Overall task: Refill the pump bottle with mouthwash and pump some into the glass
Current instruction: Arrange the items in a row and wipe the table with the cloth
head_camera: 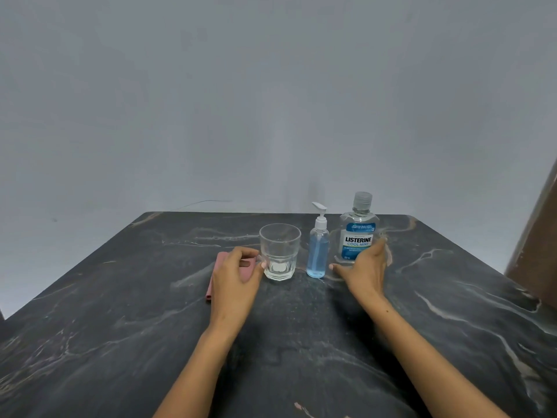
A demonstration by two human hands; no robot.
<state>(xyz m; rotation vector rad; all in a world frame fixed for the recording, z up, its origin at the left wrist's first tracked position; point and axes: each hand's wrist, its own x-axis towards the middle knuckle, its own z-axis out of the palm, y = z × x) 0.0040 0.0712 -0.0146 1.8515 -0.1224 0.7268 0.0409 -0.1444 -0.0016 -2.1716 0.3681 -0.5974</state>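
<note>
Dark marbled table [422,312] meets a plain grey wall [241,101].

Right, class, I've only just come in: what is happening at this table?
A person reaches both hands over a dark marbled table. The left hand is at the empty glass, over a pink cloth. The right hand opens around the capped Listerine bottle. Between them stands the pump bottle, pump on, holding blue liquid.
</note>
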